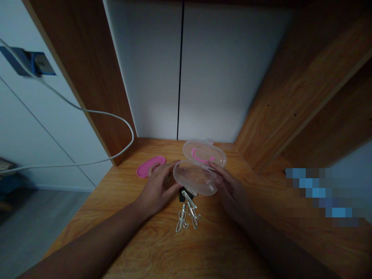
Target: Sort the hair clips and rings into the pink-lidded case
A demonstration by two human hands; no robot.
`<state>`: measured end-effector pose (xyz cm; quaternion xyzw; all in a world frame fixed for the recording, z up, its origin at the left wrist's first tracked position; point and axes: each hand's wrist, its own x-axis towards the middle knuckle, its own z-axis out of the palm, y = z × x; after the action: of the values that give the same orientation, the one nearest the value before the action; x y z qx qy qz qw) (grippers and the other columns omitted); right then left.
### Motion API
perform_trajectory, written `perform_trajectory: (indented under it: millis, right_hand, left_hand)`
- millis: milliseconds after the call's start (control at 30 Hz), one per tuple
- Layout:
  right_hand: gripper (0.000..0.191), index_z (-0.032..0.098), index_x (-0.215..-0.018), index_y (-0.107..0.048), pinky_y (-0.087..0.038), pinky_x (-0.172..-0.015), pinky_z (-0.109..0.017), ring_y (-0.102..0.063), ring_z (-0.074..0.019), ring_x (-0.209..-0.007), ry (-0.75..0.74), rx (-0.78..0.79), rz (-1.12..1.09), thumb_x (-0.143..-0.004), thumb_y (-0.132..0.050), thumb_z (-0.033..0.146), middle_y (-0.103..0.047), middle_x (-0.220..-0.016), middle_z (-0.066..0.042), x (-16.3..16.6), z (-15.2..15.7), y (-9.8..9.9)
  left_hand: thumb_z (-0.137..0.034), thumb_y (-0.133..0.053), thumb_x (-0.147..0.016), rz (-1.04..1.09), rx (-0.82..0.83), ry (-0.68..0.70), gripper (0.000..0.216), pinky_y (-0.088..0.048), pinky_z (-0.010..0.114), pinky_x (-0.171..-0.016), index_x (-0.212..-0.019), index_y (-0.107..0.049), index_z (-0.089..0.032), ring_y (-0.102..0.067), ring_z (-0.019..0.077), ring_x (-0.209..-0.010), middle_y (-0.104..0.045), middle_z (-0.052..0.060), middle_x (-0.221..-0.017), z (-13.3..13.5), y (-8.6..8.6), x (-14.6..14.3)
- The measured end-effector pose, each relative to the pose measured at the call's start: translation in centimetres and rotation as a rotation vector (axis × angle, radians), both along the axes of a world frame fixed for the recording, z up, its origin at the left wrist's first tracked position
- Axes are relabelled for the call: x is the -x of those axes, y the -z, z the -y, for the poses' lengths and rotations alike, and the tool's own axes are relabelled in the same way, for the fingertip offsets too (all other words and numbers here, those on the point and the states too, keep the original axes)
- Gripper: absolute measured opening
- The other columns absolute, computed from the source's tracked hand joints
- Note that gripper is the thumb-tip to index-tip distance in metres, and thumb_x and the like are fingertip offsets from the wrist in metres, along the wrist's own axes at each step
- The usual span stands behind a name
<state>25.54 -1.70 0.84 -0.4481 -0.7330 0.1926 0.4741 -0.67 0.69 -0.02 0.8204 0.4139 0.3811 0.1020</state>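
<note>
A clear plastic oval case lies open on the wooden desk, its lid hinged back with a pink handle on it. My left hand rests at the case's left edge, fingers curled loosely against it. At the right edge, my right hand touches the case with its fingertips. Several silver clips and a small dark piece lie just in front of the case, between my wrists. A pink oval tray sits to the left, behind my left hand.
The desk sits in a wooden alcove with a white back wall. Wooden side panels rise left and right. A white cable hangs from a wall socket at the left, off the desk's edge.
</note>
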Motion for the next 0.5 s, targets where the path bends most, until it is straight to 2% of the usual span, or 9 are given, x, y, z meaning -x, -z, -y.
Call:
perform_trajectory:
  millis: [67, 133, 200, 333, 500]
  right_hand:
    - [0.049, 0.031, -0.146, -0.045, -0.053, -0.101, -0.044, -0.058, -0.0273, -0.127, -0.091, 0.031, -0.029, -0.099, -0.051, 0.045, -0.055, -0.145, -0.009, 0.2, 0.1, 0.2]
    - [0.069, 0.032, -0.151, -0.036, -0.049, -0.105, -0.046, -0.053, -0.0292, -0.132, -0.128, 0.018, 0.007, -0.09, -0.065, 0.047, -0.048, -0.15, -0.009, 0.5, 0.2, 0.2]
    - [0.075, 0.032, -0.149, -0.038, -0.044, -0.11, -0.048, -0.05, -0.0294, -0.134, -0.097, -0.024, 0.103, -0.084, -0.074, 0.042, -0.048, -0.149, -0.009, 0.6, 0.2, 0.2]
    - [0.046, 0.028, -0.135, -0.053, -0.043, -0.11, -0.047, -0.052, -0.0261, -0.13, 0.003, -0.038, 0.207, -0.091, -0.066, 0.034, -0.057, -0.139, -0.009, 0.6, -0.2, -0.1]
    - [0.034, 0.025, -0.126, -0.057, -0.042, -0.11, -0.046, -0.054, -0.0257, -0.127, 0.136, -0.009, 0.157, -0.093, -0.061, 0.031, -0.06, -0.133, -0.009, 0.0, -1.3, 0.4]
  left_hand:
    - [-0.032, -0.066, -0.091, 0.013, -0.001, -0.043, 0.049, -0.031, 0.053, -0.108, -0.136, -0.047, -0.025, -0.055, 0.0306, -0.124, -0.062, 0.01, -0.135, -0.2, 0.1, 0.1]
    - [-0.035, -0.067, -0.091, 0.017, 0.011, -0.087, 0.044, -0.032, 0.053, -0.107, -0.13, -0.052, -0.024, -0.057, 0.0308, -0.121, -0.066, 0.01, -0.129, -0.3, 0.2, 0.1]
    - [-0.038, -0.069, -0.089, 0.001, 0.028, -0.111, 0.039, -0.032, 0.054, -0.106, -0.123, -0.057, -0.023, -0.059, 0.0306, -0.116, -0.069, 0.009, -0.122, -0.4, 0.2, 0.0]
    - [-0.037, -0.07, -0.088, -0.041, 0.027, -0.12, 0.035, -0.032, 0.054, -0.107, -0.12, -0.062, -0.023, -0.061, 0.0294, -0.114, -0.072, 0.007, -0.118, -0.3, 0.0, -0.2]
    - [-0.028, -0.066, -0.087, -0.066, 0.012, -0.179, 0.034, -0.035, 0.054, -0.103, -0.12, -0.062, -0.022, -0.06, 0.0301, -0.114, -0.072, 0.008, -0.118, -0.2, -0.2, -0.3]
